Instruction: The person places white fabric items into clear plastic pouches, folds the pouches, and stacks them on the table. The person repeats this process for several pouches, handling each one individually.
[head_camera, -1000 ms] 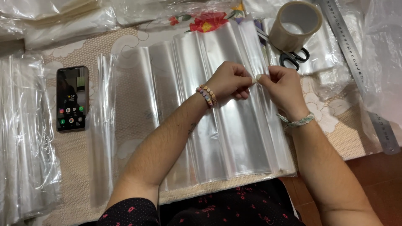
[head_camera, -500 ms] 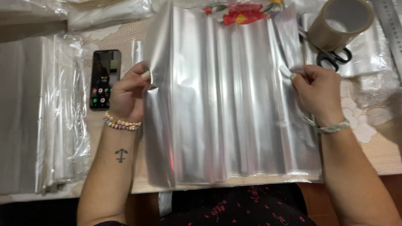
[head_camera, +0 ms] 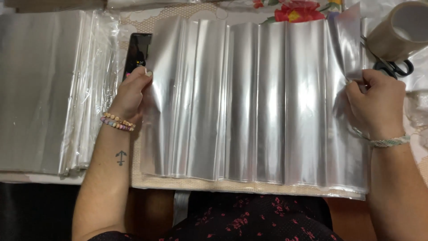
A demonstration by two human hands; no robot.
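A wide spread of clear plastic bags (head_camera: 254, 102), overlapped in long vertical strips, lies on the table in front of me. My left hand (head_camera: 131, 93) grips the left edge of the spread, fingers curled on the outermost bag. My right hand (head_camera: 372, 105) pinches the right edge, where one bag's top corner lifts off the table. Beaded bracelets sit on my left wrist and a woven band on my right.
A thick stack of clear bags (head_camera: 44, 93) lies at the left. A dark phone (head_camera: 137, 53) sits just above my left hand. A roll of brown tape (head_camera: 397, 29) and black-handled scissors (head_camera: 394, 68) are at the top right. The table's front edge (head_camera: 200, 184) runs below the bags.
My hands went from pinching together near the middle to far apart at the two edges of the spread. The view moved closer and shifted, so the phone now sits beside my left hand.
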